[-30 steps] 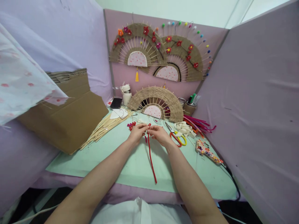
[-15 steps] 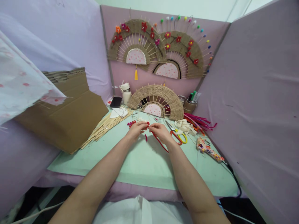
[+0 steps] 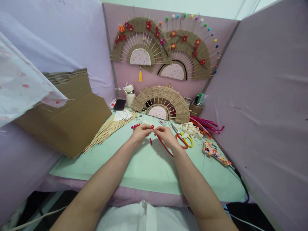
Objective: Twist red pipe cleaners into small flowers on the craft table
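Both of my hands meet over the middle of the green table mat (image 3: 144, 166). My left hand (image 3: 139, 134) and my right hand (image 3: 166, 136) each pinch a red pipe cleaner (image 3: 163, 145) near its bent, looped end. Its free length runs down and to the right under my right wrist. A short red piece (image 3: 150, 141) lies on the mat just below my hands. Small red and pink pipe-cleaner flowers (image 3: 135, 126) sit just beyond my left hand.
A woven fan (image 3: 161, 99) stands at the back, with two decorated fans (image 3: 166, 48) on the wall. Scissors (image 3: 181, 138), a glue gun (image 3: 214, 153), pipe cleaners (image 3: 207, 123), bamboo sticks (image 3: 108, 130), cardboard (image 3: 69, 115), a phone (image 3: 119, 104) and a pen cup (image 3: 196, 107) surround my hands.
The pipe cleaner's long tail swung from hanging straight toward me to lying to the right under my right wrist. My hands stayed together and shifted slightly away from me.
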`<act>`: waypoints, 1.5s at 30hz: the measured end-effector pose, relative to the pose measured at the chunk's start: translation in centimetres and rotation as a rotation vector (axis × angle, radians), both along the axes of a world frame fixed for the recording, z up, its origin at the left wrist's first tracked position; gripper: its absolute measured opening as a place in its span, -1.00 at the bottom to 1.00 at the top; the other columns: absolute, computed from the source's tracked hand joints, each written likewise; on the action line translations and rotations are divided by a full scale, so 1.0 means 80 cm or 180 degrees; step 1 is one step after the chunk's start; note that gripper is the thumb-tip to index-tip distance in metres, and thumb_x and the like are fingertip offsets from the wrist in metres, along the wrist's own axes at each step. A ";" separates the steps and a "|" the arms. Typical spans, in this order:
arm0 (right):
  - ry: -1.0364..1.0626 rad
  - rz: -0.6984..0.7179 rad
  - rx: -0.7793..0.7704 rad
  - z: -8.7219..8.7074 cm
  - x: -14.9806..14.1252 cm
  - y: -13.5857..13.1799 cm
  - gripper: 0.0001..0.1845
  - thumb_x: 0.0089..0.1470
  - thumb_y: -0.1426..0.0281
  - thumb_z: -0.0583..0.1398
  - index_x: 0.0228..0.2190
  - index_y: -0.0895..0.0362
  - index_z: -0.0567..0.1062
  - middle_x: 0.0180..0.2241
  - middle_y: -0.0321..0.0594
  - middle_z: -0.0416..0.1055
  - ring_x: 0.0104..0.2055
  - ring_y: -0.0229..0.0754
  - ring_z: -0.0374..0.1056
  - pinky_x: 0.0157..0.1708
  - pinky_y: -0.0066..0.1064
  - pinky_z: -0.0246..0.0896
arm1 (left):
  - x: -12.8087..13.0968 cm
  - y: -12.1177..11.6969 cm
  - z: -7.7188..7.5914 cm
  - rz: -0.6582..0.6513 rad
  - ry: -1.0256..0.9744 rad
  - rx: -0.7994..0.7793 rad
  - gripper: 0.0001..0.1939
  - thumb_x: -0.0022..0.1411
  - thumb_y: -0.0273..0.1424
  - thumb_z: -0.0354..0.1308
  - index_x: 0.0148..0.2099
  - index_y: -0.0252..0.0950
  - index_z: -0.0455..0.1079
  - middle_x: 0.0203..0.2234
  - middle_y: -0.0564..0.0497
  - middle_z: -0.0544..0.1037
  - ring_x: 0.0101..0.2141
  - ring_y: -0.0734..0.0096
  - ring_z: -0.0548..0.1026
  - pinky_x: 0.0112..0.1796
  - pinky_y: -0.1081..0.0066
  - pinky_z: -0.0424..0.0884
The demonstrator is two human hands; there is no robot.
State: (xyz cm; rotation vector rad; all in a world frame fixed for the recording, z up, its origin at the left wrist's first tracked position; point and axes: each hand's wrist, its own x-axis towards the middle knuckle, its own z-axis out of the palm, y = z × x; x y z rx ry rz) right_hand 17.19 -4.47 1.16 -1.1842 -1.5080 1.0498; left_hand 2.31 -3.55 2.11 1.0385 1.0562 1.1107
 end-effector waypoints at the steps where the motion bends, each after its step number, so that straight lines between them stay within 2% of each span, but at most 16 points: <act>1: -0.0004 -0.0006 0.0015 0.000 0.000 0.000 -0.74 -0.15 0.22 0.18 -0.50 0.18 0.47 -0.55 -0.27 0.39 -0.56 -0.33 0.14 -0.54 -0.47 -0.01 | 0.000 0.000 0.000 -0.0013 -0.0040 -0.0008 -0.74 -0.29 -0.43 0.35 -0.43 -0.34 0.44 -0.57 0.04 0.45 -0.48 0.53 0.37 -0.35 0.43 0.24; 7: -0.0083 -0.0080 0.0060 0.002 0.000 0.000 -0.79 -0.14 0.26 0.16 -0.52 0.17 0.46 -0.59 -0.29 0.36 -0.58 -0.33 0.12 -0.56 -0.47 -0.04 | -0.002 -0.002 0.003 -0.0131 -0.0163 -0.0080 -0.73 -0.30 -0.45 0.36 -0.43 -0.35 0.46 -0.56 0.03 0.46 -0.47 0.53 0.37 -0.34 0.43 0.24; 17: -0.0184 -0.0153 0.0147 -0.001 0.000 0.002 -0.80 -0.14 0.28 0.14 -0.53 0.16 0.46 -0.56 -0.28 0.39 -0.54 -0.31 0.17 -0.53 -0.48 -0.01 | -0.006 0.001 0.004 -0.0297 -0.0109 -0.0059 -0.77 -0.27 -0.46 0.33 -0.44 -0.35 0.46 -0.57 0.05 0.44 -0.54 0.60 0.29 -0.45 0.47 0.16; 27: -0.0391 -0.0029 0.0049 0.020 0.004 -0.009 -0.82 -0.15 0.31 0.14 -0.57 0.18 0.43 -0.61 -0.31 0.33 -0.57 -0.33 0.12 -0.55 -0.48 -0.04 | -0.016 0.005 0.005 -0.0634 0.0160 -0.0122 -0.79 -0.24 -0.41 0.31 -0.43 -0.33 0.45 -0.64 0.11 0.38 -0.63 0.65 0.20 -0.51 0.48 0.12; 31: -0.0329 -0.0030 -0.0006 0.019 0.003 -0.009 -0.83 -0.16 0.31 0.14 -0.56 0.18 0.44 -0.58 -0.30 0.36 -0.55 -0.33 0.14 -0.53 -0.48 -0.02 | -0.013 0.003 0.003 -0.0599 0.0072 -0.0105 -0.75 -0.25 -0.41 0.34 -0.41 -0.32 0.47 -0.61 0.08 0.40 -0.58 0.61 0.26 -0.47 0.47 0.16; 34: -0.0359 -0.0010 0.0005 0.017 0.001 -0.008 -0.83 -0.16 0.32 0.15 -0.55 0.18 0.44 -0.57 -0.30 0.37 -0.53 -0.31 0.17 -0.51 -0.48 0.01 | -0.008 0.000 0.003 -0.0412 0.0118 -0.0080 -0.74 -0.23 -0.35 0.34 -0.40 -0.32 0.47 -0.56 0.05 0.44 -0.50 0.55 0.33 -0.41 0.46 0.23; 38: -0.0467 -0.0029 0.0025 0.016 -0.001 -0.008 -0.82 -0.16 0.31 0.14 -0.56 0.18 0.44 -0.56 -0.29 0.38 -0.52 -0.30 0.18 -0.50 -0.47 0.02 | -0.005 0.003 -0.003 -0.0176 0.0450 0.0284 -0.71 -0.23 -0.26 0.34 -0.45 -0.34 0.46 -0.61 0.05 0.43 -0.53 0.53 0.32 -0.44 0.46 0.23; 42: -0.0677 -0.0151 0.0096 0.013 -0.001 -0.007 -0.82 -0.16 0.31 0.14 -0.57 0.18 0.45 -0.57 -0.28 0.38 -0.52 -0.29 0.18 -0.50 -0.46 0.01 | -0.007 0.010 -0.012 -0.0105 0.1008 0.0833 -0.74 -0.21 -0.25 0.30 -0.50 -0.35 0.45 -0.65 0.05 0.43 -0.56 0.50 0.30 -0.48 0.46 0.19; 45: -0.0807 -0.0272 0.0159 0.010 -0.002 -0.006 -0.82 -0.15 0.32 0.13 -0.58 0.17 0.44 -0.59 -0.28 0.37 -0.52 -0.29 0.17 -0.50 -0.46 -0.01 | -0.009 0.013 -0.016 -0.0069 0.1413 0.1045 -0.78 -0.14 -0.26 0.25 -0.53 -0.34 0.46 -0.63 0.04 0.46 -0.55 0.48 0.31 -0.47 0.45 0.18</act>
